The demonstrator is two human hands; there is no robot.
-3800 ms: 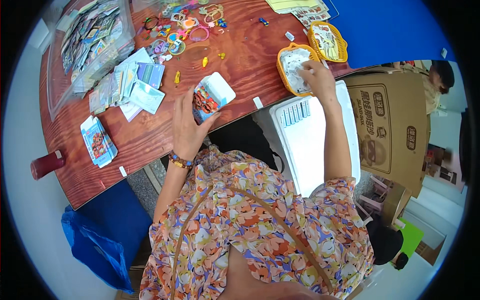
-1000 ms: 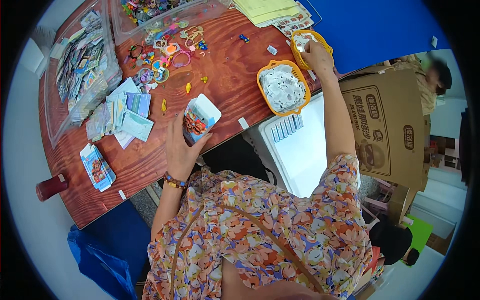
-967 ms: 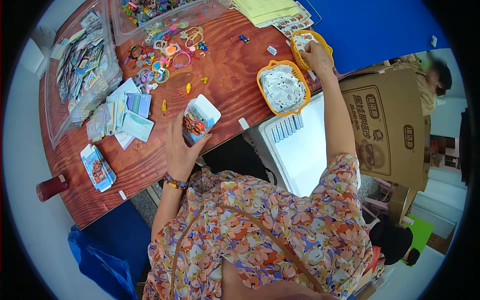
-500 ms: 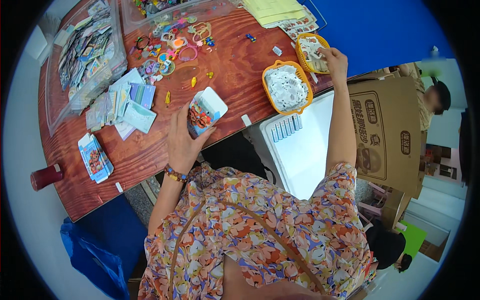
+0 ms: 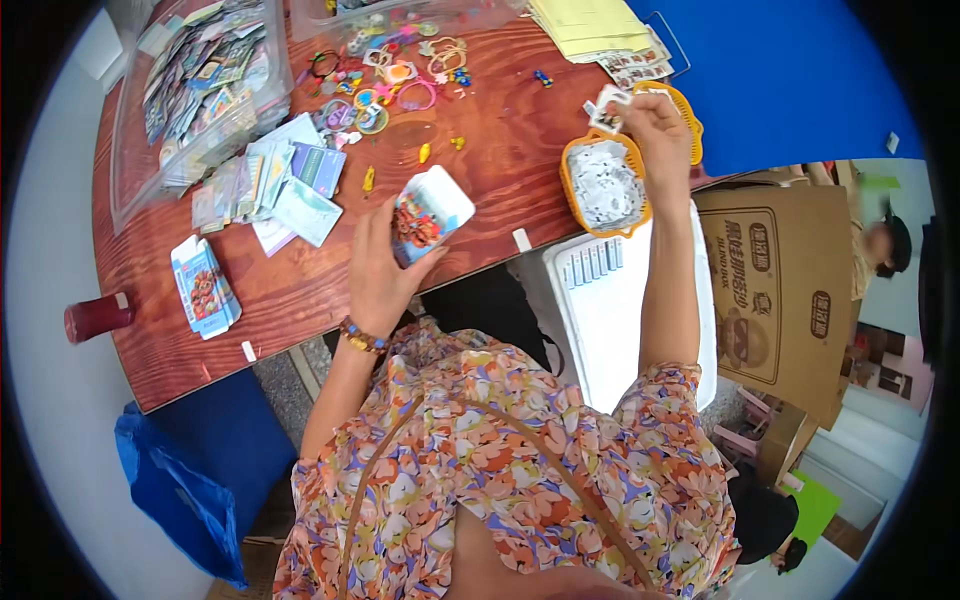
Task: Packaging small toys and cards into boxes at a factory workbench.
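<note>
My left hand [image 5: 382, 268] is closed around a small blue box [image 5: 420, 222] with a picture on its front. The box stands upright at the table's near edge, its white flap [image 5: 446, 192] raised. Above the two yellow baskets, my right hand [image 5: 655, 130] pinches a small white piece with a printed picture [image 5: 608, 108], like a card or sticker. The nearer basket [image 5: 568, 200] is heaped with small white slips. Behind my right hand, the farther basket [image 5: 696, 128] is partly hidden.
Another blue box [image 5: 205, 290] lies on the wooden table at left, near a dark red cup [image 5: 98, 317]. Farther back are cards [image 5: 308, 208], a clear bin of packets [image 5: 275, 95], and scattered trinkets [image 5: 415, 95]. A white tub [image 5: 640, 340] and cardboard box [image 5: 780, 290] stand at right.
My right hand has lifted out of the farther basket and moved toward the nearer one, carrying the small white piece. My left hand still holds the box. The whole view has shifted slightly.
</note>
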